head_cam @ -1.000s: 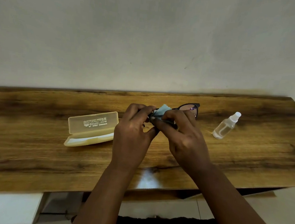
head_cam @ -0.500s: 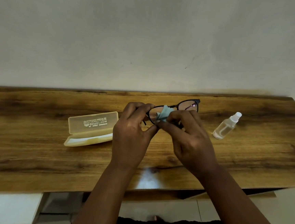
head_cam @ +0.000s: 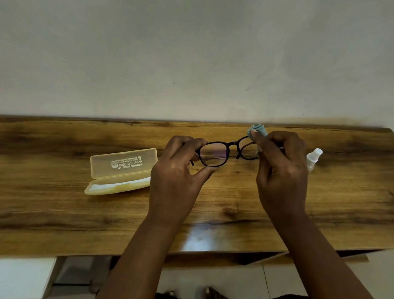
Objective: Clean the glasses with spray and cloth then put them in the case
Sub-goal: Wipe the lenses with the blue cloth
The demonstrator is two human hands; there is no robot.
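— Glasses (head_cam: 224,151) are up off the wooden table (head_cam: 44,195), held between both hands. How's the grip?

— Left hand (head_cam: 177,171) pinches the frame at its left lens, fingers over the top rim and thumb under it. Right hand (head_cam: 282,171) is curled round the blue cloth (head_cam: 257,130), pressing it on the right lens.

— Best way to wipe?

— I'd keep the left pinch on the rim, off the glass, and rub the cloth in small circles with light pressure so the bridge doesn't twist.

— Room to move?

— Spray bottle (head_cam: 313,157) stands just beside the right hand, partly hidden behind it; a wide sweep could likely topple it. Open case (head_cam: 120,173) lies left of the left hand, lid up, near but apart. Bare wood lies between hands and near edge, so lowering straight down looks safe.
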